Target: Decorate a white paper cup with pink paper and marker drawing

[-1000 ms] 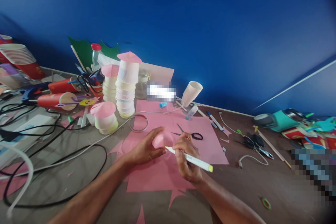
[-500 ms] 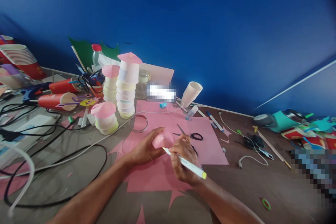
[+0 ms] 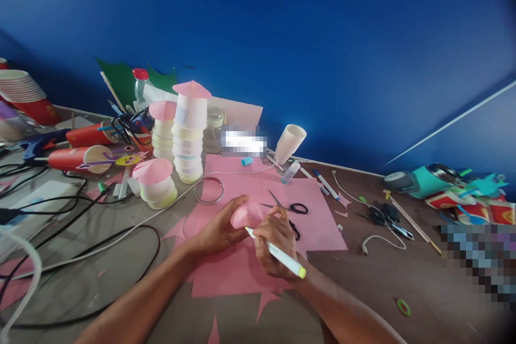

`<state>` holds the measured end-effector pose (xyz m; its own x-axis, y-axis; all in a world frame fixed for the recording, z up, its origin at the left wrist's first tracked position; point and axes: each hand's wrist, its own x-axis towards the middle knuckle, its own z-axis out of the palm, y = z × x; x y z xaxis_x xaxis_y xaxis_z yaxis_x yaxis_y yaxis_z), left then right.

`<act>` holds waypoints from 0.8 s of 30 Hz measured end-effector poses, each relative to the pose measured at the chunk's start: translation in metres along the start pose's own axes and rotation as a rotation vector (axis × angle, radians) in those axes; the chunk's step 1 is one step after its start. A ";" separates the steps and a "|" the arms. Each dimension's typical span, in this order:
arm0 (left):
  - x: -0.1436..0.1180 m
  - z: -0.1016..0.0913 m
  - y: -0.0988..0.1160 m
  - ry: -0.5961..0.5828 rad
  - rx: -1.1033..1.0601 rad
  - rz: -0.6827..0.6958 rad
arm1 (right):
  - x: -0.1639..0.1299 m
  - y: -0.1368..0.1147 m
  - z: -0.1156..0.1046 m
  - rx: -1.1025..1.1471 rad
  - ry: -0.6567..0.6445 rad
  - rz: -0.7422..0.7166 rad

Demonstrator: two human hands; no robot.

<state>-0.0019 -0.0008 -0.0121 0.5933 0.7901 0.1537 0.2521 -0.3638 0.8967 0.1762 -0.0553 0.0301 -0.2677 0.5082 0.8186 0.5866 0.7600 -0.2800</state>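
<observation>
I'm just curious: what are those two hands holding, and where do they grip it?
The right hand grips a marker near its tip end. The left hand cups a small pink paper piece from its left side.

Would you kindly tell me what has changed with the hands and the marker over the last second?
The right hand has slid the marker leftward, its tip following the edge of the pink paper piece; the yellow-green cap end swung down and left. The left hand kept its grip on the pink piece. The scissors and the pink sheet lie as before.
</observation>
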 end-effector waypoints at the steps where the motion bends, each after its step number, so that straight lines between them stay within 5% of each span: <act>1: 0.000 0.000 0.000 -0.001 -0.001 0.000 | 0.000 0.000 -0.001 0.003 0.001 0.000; 24: 0.001 0.000 0.004 0.045 -0.006 0.012 | -0.002 0.001 -0.002 -0.076 -0.013 -0.089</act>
<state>-0.0002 -0.0013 -0.0084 0.5613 0.8071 0.1832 0.2403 -0.3708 0.8971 0.1787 -0.0559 0.0291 -0.3309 0.4457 0.8318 0.6163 0.7696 -0.1672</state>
